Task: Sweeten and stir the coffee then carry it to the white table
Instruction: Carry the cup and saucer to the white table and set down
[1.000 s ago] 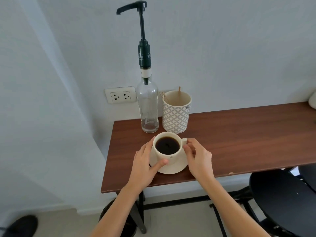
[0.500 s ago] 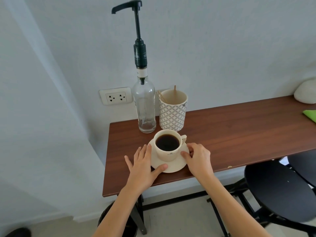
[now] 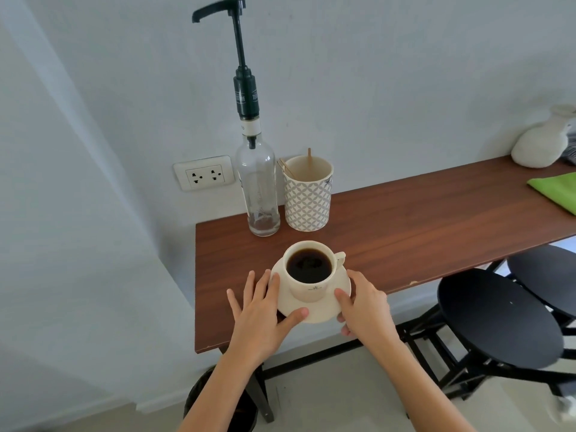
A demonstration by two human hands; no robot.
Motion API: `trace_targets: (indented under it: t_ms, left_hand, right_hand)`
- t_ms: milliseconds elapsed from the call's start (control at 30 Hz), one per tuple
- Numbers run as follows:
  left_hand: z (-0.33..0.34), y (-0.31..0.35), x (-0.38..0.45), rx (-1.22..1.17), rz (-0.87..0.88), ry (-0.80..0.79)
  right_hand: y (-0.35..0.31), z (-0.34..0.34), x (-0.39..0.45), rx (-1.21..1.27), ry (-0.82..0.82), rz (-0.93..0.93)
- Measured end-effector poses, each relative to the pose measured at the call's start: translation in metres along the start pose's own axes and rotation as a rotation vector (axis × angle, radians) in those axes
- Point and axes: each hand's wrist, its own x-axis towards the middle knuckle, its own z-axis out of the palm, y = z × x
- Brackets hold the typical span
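A white cup full of black coffee stands on a white saucer near the front edge of the brown table. My left hand holds the saucer's left rim, thumb on its front edge and fingers spread beside it. My right hand grips the right rim, thumb on top and fingers curled beneath. The saucer's front looks slightly raised off the table. Behind it are a clear pump bottle and a patterned holder with wooden stir sticks.
Two black stools stand to the right under the table. A green cloth and a white vase-like object lie at the table's far right. A wall outlet is left of the bottle. A dark bin sits below.
My hands have dropped from the cup's sides to the saucer's rim. Cup and saucer have come nearer the table's front edge, and my right fingers now curl under the saucer.
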Motion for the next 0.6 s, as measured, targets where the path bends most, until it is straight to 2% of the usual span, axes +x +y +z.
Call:
trace_targets:
  t_ms: [100,267,600]
  left_hand:
    - [0.0,0.0,-0.008,0.021,0.001,-0.028]
    - [0.003,0.002,-0.021,0.005,0.002,-0.038]
    - [0.027,0.023,-0.065,-0.084,-0.112,0.03]
  right_hand:
    - [0.008,0.0,-0.006,0.351,-0.138,0.09]
    - [0.021,-0.006,-0.016,0.696,-0.271,0.148]
    - [0.042,-0.019,-0.024,0.765,-0.364,0.107]
